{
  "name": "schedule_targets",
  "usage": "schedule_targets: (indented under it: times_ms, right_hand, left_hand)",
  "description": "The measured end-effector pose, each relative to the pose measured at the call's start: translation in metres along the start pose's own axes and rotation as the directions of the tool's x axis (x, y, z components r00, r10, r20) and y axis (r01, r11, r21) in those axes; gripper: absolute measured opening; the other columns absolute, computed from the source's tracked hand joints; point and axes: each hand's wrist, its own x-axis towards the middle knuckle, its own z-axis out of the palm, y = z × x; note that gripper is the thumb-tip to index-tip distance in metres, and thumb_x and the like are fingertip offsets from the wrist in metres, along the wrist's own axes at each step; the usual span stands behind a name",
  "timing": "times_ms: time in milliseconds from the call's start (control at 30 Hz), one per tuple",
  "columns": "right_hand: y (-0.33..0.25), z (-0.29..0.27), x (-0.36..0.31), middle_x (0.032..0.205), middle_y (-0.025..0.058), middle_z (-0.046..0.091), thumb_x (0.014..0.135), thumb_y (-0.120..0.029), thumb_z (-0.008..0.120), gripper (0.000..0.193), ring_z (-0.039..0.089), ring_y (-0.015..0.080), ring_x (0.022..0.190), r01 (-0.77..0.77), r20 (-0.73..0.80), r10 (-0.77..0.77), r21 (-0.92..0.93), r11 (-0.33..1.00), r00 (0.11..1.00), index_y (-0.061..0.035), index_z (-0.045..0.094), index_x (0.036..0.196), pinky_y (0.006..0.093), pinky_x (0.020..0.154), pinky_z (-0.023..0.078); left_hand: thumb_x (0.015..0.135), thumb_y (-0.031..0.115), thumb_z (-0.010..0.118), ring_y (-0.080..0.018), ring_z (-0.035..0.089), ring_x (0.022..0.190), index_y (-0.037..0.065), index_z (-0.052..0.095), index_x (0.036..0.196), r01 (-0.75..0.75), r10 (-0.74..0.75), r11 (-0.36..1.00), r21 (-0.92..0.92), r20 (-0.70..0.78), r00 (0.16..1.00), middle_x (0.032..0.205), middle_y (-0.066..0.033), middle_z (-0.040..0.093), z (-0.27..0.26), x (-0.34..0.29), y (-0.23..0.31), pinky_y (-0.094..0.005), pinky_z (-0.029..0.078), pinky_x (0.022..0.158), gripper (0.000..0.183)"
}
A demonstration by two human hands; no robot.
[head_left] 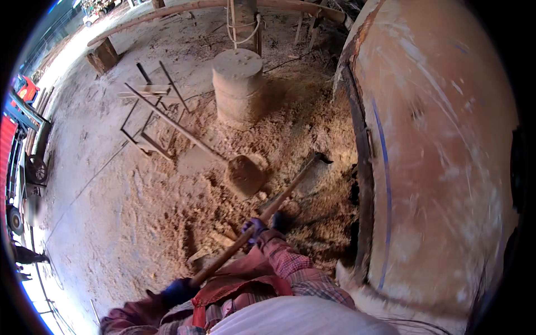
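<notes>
At three o'clock a huge debarked log (441,156) fills the view, pale and orange, with a blue chalk line curving down its flank and a dark strip of bark along its near edge. From its foot a bed of wood chips and sawdust (279,162) spreads toward nine o'clock over the sandy floor. At twelve o'clock stands a round chopping block (238,86), with a rope hanging behind it; at ten o'clock lies a thin metal frame (153,114), and just past centre a shovel (244,174) rests blade-down in the chips.

We hold a long wooden-handled axe (268,209) across the centre, its head (322,159) low by the log's dark edge at about two o'clock. Our right hand (254,228), gloved, is clenched around the handle midway; our left hand (178,290), also gloved, is clamped on the butt end at seven o'clock.

We judge the hewing stroke along the log's side to be in hand. The next move calls for a controlled swing that stays outside the blue line, with our feet clear.
</notes>
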Motion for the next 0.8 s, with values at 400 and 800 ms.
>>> schedule_targets:
  times_ms: [400, 800]
  right_hand:
    - [-0.214, -0.049, 0.1, 0.056, 0.0025, 0.046, 0.084, -0.028, 0.055, 0.024, 0.046, 0.0176, 0.049, 0.249, -0.061, -0.256, -0.1, 0.963, 0.965, -0.012, 0.048, 0.068, 0.032, 0.044, 0.041]
    - [-0.106, 0.019, 0.064, 0.056, -0.0031, 0.043, 0.075, -0.019, 0.064, 0.021, 0.042, 0.0136, 0.052, 0.304, -0.064, -0.299, 0.307, 0.902, 0.952, -0.0141, 0.047, 0.062, 0.0319, 0.059, 0.041]
  left_hand:
    - [0.07, 0.037, 0.06, -0.0354, 0.061, 0.075, 0.014, 0.057, 0.093, 0.565, -0.522, 0.686, 0.459, -0.23, 0.821, 0.08, -0.0153, 0.064, -0.061, 0.068, 0.119, -0.0449, 0.049, 0.067, 0.033]
    - [0.068, 0.034, 0.066, -0.0305, 0.058, 0.069, 0.018, 0.052, 0.112, 0.434, -0.107, 0.499, 0.75, -0.444, 0.89, 0.075, -0.008, 0.059, -0.109, -0.001, -0.017, -0.0456, 0.045, 0.064, 0.049]
